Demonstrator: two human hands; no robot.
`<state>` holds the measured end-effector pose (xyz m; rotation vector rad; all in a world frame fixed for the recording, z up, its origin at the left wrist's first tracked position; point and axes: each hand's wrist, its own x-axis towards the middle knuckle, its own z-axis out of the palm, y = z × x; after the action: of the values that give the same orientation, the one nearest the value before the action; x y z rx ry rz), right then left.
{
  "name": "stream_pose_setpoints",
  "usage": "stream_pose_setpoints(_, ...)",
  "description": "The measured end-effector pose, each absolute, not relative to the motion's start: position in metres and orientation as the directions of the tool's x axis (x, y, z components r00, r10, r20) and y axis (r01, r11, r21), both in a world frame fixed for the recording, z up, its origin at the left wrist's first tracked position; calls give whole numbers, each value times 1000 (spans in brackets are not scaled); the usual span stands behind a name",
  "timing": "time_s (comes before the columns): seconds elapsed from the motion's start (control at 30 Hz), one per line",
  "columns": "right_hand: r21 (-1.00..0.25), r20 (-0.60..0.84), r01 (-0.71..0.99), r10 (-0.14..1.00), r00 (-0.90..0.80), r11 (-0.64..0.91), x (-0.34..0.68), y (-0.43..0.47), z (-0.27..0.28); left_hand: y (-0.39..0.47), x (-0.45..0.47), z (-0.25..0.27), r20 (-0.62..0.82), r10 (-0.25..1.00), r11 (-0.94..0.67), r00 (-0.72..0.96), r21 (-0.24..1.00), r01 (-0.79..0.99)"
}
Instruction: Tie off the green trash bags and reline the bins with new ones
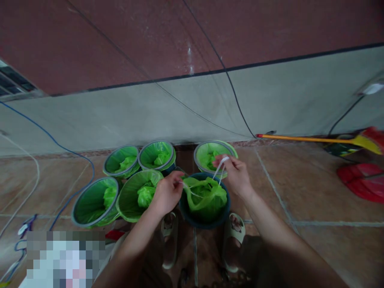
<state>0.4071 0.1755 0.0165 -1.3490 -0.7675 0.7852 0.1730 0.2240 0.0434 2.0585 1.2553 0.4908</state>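
Between my feet stands a dark blue bin (205,224) holding a loose green plastic bag (207,196). My right hand (235,172) pinches a white drawstring (216,170) and pulls a loop of it up from the bag's right side. On the other side, my left hand (169,191) is closed on the drawstring at the bag's left edge. The bag's mouth gathers between the two hands and sits inside the bin, apart from its rim. Just behind it is another bin (196,154) lined in green, partly covered by my right hand.
Several more green-lined bins (90,220) with bunched bags inside stand at left. A broom with a yellow handle (303,139) and a red dustpan (360,182) lie at right. A blue cable (57,142) crosses the tiled floor (324,240). The wall (126,112) runs behind.
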Motion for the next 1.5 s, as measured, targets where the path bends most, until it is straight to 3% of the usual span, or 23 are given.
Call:
stream_pose_setpoints(0.07, -967, -134, -254, 914, 382, -35, 393, 178, 17, 226, 189, 47, 57, 832, -360, 552, 811, 461)
stream_pose_setpoints(0.13, -939, -207, -318, 951, 229, -128, 383, 178, 14, 229, 203, 49, 133, 798, -379, 588, 870, 317)
stream_pose_setpoints(0.23, -942, -221, -265, 975, 23, -207, 372, 175, 5, 236, 217, 42, 176, 783, -298, 597, 948, 111)
stream_pose_setpoints(0.33, -934, -262, -212, 955, -140, -288, 367, 174, 0, 244, 222, 21, 98, 818, -89, 567, 995, -43)
stream_pose_setpoints(0.4, -925, -281, -218, 946, -161, -312, 366, 174, 2, 248, 221, 2, 23, 869, 17, 495, 997, -77)
stream_pose_setpoints(0.5, -902, -274, -307, 952, -139, -305, 370, 176, 8, 248, 220, -21, -66, 824, 86, 563, 996, -10)
stream_pose_setpoints(0.57, -879, -268, -377, 957, -113, -290, 375, 178, 11, 244, 221, -32, -95, 689, 51, 719, 995, 83)
stream_pose_setpoints(0.63, -864, -265, -425, 961, -73, -271, 382, 180, 13, 239, 224, -39, -134, 641, -23, 756, 981, 193)
stream_pose_setpoints(0.7, -864, -257, -449, 967, 2, -228, 388, 182, 14, 236, 229, -46, -217, 723, -10, 656, 946, 323)
stream_pose_setpoints(0.77, -880, -240, -443, 965, 105, -170, 390, 184, 16, 236, 234, -54, -338, 801, 122, 494, 900, 419)
stream_pose_setpoints(0.87, -888, -207, -445, 966, 152, -120, 379, 186, 22, 235, 240, -64, -428, 812, 221, 396, 854, 470)
stream_pose_setpoints(1.0, -835, -173, -533, 985, 14, -139, 362, 190, 30, 227, 241, -62, -271, 712, -69, 649, 892, 448)
stream_pose_setpoints(1.13, -792, -154, -608, 983, 102, -61, 371, 200, 29, 221, 238, -49, -224, 457, -285, 861, 880, 380)
stream_pose_setpoints(1.23, -852, -193, -523, 945, 263, -28, 386, 206, 16, 224, 235, -46, -242, 469, -304, 850, 859, 412)
stream_pose_setpoints(1.33, -947, -283, -264, 869, 406, -185, 393, 205, -9, 232, 235, -51, -296, 616, -151, 730, 865, 478)
stream_pose_setpoints(1.43, -920, -279, 172, 897, 342, -352, 392, 196, -34, 240, 235, -56, -389, 723, 87, 571, 871, 484)
stream_pose_setpoints(1.5, -832, -285, 435, 938, 198, -344, 389, 188, -43, 243, 234, -56, -419, 768, 187, 484, 870, 457)
